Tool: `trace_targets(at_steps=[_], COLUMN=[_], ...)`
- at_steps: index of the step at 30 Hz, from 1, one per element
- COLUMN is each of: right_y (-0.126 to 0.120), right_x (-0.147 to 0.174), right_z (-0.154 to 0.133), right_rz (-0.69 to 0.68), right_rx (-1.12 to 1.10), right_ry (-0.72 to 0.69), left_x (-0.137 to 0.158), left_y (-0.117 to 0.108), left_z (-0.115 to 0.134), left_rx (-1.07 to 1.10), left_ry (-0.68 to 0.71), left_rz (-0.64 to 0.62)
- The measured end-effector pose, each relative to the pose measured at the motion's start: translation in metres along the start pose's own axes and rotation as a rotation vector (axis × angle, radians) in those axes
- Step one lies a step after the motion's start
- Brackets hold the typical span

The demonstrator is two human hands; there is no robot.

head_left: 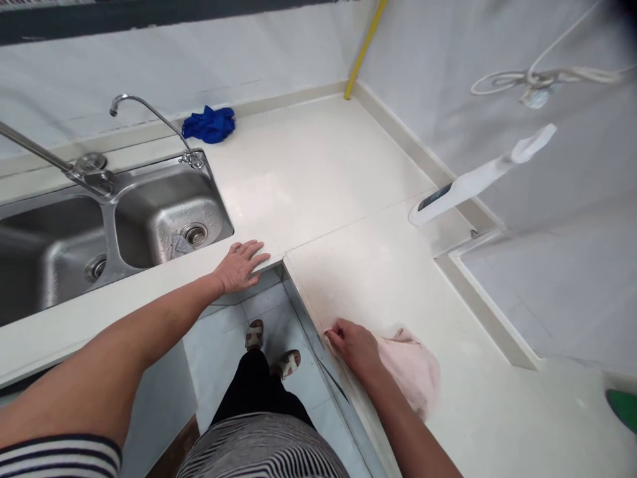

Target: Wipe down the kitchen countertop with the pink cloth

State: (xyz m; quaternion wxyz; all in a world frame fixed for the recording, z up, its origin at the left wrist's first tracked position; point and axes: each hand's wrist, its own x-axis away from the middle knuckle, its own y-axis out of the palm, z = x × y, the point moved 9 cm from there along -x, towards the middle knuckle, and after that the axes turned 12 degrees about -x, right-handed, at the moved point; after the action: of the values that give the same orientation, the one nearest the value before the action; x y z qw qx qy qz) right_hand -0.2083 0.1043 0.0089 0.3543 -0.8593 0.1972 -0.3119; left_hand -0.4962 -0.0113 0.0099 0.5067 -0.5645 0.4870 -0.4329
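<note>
My left hand [240, 267] rests with fingers spread on the front edge of the white countertop [318, 179], just right of the sink. On the right-hand stretch of counter, my right hand [355, 346] is closed on a pale pink cloth [411, 368]. A bit of the cloth shows at my fingertips by the counter's front edge. The rest of it lies bunched on the surface behind my hand and beside my wrist.
A double steel sink [110, 232] with a thin curved faucet [149, 109] is at left. A blue cloth [209, 124] lies near the back wall. At right stands a white device [462, 189] with a dark display. A yellow pipe [365, 50] rises in the corner; a green object [622, 406] is far right.
</note>
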Motion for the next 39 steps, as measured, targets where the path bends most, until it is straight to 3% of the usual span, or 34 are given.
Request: trace_targets(at_steps=[5,12,17,22,31,34,39], right_y=[0.000,0.015,0.020,0.016,0.007,0.004,0.009], right_x=[0.014,0.105,0.142,0.117,0.010,0.003,0.025], right_z=[0.005,0.083,0.109,0.086,0.004,-0.005,0.014], right_rz=[-0.042,-0.201,-0.158,-0.077,-0.031,-0.015,-0.103], right_rx=[-0.022,0.039,0.026,0.089,0.095,0.102,0.120], right_ry=[-0.042,0.020,-0.008,-0.122,-0.212,-0.205,-0.182], left_x=[0.000,-0.002,-0.002,-0.004,-0.003,-0.002,-0.001], left_y=[-0.001,-0.003,-0.003,-0.003,-0.004,-0.005,-0.006], left_z=[-0.001,-0.002,-0.002,-0.001,0.000,-0.001,0.000], left_rx=[0.002,0.019,0.026,0.023,0.035,0.050,0.041], left_ry=[-0.008,-0.001,0.005,-0.002,-0.015,-0.021,-0.019], left_rz=[0.016,0.039,0.061,0.049,0.028,0.038,0.043])
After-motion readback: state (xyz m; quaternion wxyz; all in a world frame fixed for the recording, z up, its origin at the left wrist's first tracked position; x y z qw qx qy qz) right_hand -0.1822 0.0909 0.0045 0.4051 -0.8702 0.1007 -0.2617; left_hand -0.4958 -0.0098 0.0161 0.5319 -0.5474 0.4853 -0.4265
